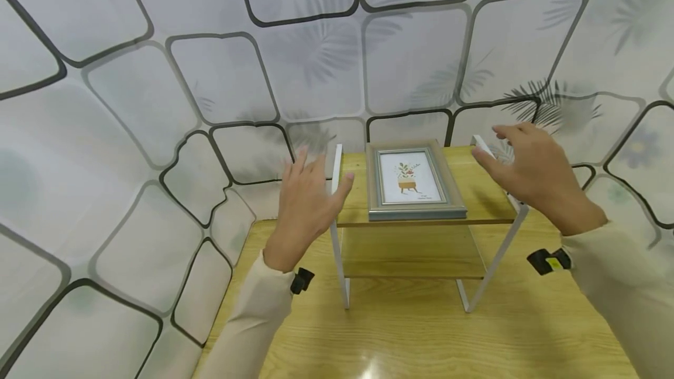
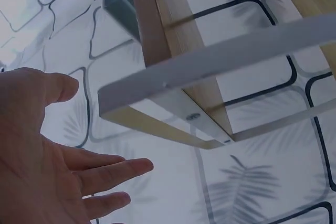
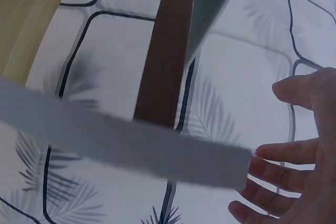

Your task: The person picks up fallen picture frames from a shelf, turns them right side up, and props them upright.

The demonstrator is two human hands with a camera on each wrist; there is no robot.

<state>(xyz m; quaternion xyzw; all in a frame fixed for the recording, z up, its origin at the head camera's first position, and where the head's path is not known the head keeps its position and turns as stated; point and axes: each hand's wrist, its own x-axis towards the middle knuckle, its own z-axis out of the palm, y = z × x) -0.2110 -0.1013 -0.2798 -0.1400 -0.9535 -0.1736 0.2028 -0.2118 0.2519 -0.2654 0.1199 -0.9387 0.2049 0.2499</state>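
Observation:
A picture frame (image 1: 455, 195) with a silvery-beige border and a potted-plant print lies face up on the wooden top of a small two-tier side table (image 1: 354, 200). My left hand (image 1: 308, 203) hovers by the table's left end, fingers spread and thumb out, holding nothing. In the left wrist view its fingers (image 2: 113, 177) stand apart from the white metal side rail (image 2: 220, 56). On the other end, my right hand (image 1: 537, 171) is raised with relaxed fingers and no object in it. Its fingertips overlap the end of the white rail (image 3: 131, 148) in the right wrist view.
The table has white metal legs (image 1: 497, 262) and a lower wooden shelf (image 1: 411, 253). It stands on a shiny wood-patterned floor (image 1: 400, 338). Pale fabric walls (image 1: 316, 69) with dark rounded outlines and leaf prints rise behind and to the left.

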